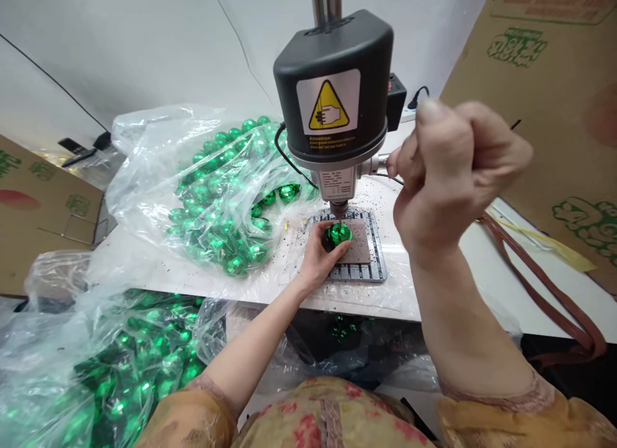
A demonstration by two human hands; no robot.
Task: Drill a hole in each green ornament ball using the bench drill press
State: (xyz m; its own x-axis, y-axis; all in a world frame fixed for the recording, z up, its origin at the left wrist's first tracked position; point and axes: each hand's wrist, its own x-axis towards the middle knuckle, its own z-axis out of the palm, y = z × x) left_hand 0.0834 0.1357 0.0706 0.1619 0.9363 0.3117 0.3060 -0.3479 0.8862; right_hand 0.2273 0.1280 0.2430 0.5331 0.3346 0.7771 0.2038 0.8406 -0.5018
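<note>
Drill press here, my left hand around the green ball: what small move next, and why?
Probably slide the left hand slightly lower on the green ball, keeping it steady on the board: the fingers look close to the bit, and the warning label above shows a hand.

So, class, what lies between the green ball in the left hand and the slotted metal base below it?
In the head view, a flat brown board lies between the green ball and the slotted base.
</note>
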